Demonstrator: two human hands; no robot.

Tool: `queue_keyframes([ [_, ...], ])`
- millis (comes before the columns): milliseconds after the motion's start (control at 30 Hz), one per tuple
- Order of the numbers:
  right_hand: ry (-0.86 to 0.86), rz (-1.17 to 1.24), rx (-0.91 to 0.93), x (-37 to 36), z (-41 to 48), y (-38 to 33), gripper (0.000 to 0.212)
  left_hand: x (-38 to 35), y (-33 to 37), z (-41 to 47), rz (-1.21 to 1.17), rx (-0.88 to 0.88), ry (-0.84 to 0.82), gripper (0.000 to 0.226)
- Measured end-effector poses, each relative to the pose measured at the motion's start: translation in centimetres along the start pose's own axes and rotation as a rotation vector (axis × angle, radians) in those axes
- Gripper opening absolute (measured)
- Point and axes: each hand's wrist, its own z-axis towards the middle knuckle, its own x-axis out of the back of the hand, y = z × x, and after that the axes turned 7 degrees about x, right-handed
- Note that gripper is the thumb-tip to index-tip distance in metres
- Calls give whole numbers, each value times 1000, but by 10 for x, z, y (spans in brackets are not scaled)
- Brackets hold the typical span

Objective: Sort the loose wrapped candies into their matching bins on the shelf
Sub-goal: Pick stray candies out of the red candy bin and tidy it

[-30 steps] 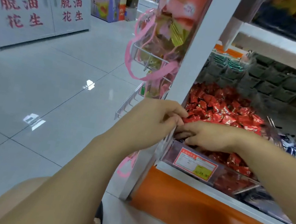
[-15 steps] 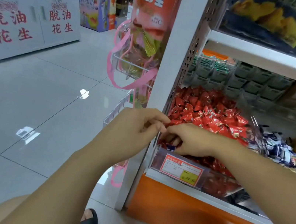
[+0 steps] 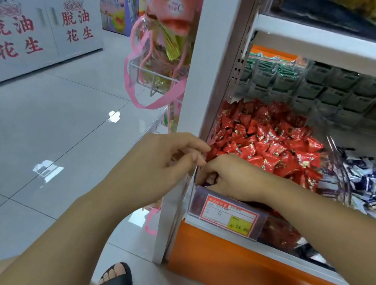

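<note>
A clear bin (image 3: 265, 224) on the lower shelf is heaped with red wrapped candies (image 3: 268, 140). To its right, a second bin holds blue-and-white wrapped candies (image 3: 372, 186). My right hand (image 3: 233, 176) is curled down into the front left corner of the red bin. Its fingers close on a small dark blue wrapped candy (image 3: 208, 184), mostly hidden under them. My left hand (image 3: 166, 161) is beside it at the white shelf post (image 3: 208, 71), fingertips pinched together and touching the right hand. I see nothing in the left hand.
A red and yellow price label (image 3: 229, 214) is on the bin's front. Green packets (image 3: 337, 92) fill the shelf's back. Pink-handled bags (image 3: 160, 64) hang in a wire rack left of the post. Below are an orange shelf base (image 3: 235, 273) and my sandalled foot (image 3: 118, 281).
Both hands stay at the red bin's front left corner. The right hand's fingers have curled lower, and a blue candy shows beneath them. My view has swung right and closer.
</note>
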Motion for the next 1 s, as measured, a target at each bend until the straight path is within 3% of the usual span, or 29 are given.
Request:
queue_keyframes([
  [233,83,138,-4,5,-2,-4,12,0,-1,1,5,12,-2,23],
  [367,218,248,-69,23,-22,-14,7,0,0,1,32,10,-3,27],
  [600,694,236,-226,42,-97,-18,8,-6,3,-4,44,-32,39,28],
  [767,1075,81,-463,35,-160,13,12,-11,8,-8,56,-47,47,25],
  [833,1091,-27,-567,34,-180,24,8,-13,10,-9,58,-45,52,25],
  [1000,841,-182,-714,38,-200,38,9,-15,13,-11,45,-48,57,26],
])
